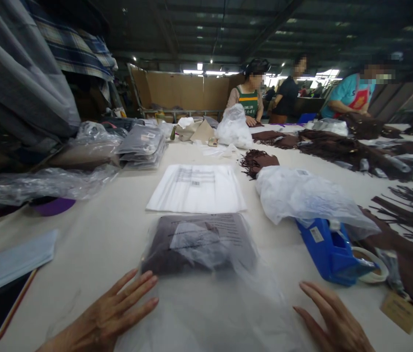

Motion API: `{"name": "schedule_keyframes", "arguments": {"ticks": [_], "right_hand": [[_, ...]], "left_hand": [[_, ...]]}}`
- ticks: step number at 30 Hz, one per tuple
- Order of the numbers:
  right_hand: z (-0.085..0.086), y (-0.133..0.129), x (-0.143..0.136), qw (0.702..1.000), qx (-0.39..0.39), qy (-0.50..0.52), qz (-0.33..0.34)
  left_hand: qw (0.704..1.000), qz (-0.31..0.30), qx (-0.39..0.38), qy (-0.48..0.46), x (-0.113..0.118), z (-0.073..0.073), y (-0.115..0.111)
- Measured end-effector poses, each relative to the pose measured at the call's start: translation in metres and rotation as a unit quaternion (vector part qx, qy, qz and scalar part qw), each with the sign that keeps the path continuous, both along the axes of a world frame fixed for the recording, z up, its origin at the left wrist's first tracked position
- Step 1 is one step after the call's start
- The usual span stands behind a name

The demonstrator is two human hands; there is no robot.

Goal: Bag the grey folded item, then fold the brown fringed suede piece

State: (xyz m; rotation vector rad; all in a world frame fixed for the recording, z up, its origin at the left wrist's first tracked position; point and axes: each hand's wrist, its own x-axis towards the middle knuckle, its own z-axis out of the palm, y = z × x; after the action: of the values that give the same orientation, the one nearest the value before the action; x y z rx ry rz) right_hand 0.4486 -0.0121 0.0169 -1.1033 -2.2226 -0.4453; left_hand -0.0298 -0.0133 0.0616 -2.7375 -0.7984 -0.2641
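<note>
A folded dark brown textile (162, 244) lies inside a clear plastic bag (206, 313) in front of me, with printed lines on the bag's upper side. The bag's loose end spreads toward me over the table. My left hand (107, 308) rests flat at the bag's left edge, fingers stretched out and pointing at it. To the right of the bag is my right hand (333, 318), its fingers apart and holding nothing. Beyond the bag sits a stack of white plastic bags (195, 190) with a barcode label.
A blue tape dispenser (329, 254) and tape roll (375, 266) stand at right, beside a brown fringed scarf (404, 259) with a tag. Bagged grey items (142, 144) are stacked at left. A phone-like dark device (1, 305) lies near left. Co-workers (248, 95) stand across the table.
</note>
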Motion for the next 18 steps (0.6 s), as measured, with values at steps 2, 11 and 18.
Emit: {"name": "schedule_keyframes", "arguments": {"ticks": [2,11,18], "right_hand": [[0.004,0.025,-0.007,0.998,-0.016,-0.031,0.050],[0.013,0.062,-0.037,0.942,-0.153,-0.108,0.278],[0.019,0.066,-0.044,0.928,-0.189,-0.082,0.311]], "left_hand": [[1.000,-0.010,-0.005,0.001,0.009,-0.005,0.006],[0.997,-0.008,-0.078,0.022,-0.010,0.011,0.000],[0.992,0.021,-0.128,-0.009,-0.011,0.002,-0.006]]}}
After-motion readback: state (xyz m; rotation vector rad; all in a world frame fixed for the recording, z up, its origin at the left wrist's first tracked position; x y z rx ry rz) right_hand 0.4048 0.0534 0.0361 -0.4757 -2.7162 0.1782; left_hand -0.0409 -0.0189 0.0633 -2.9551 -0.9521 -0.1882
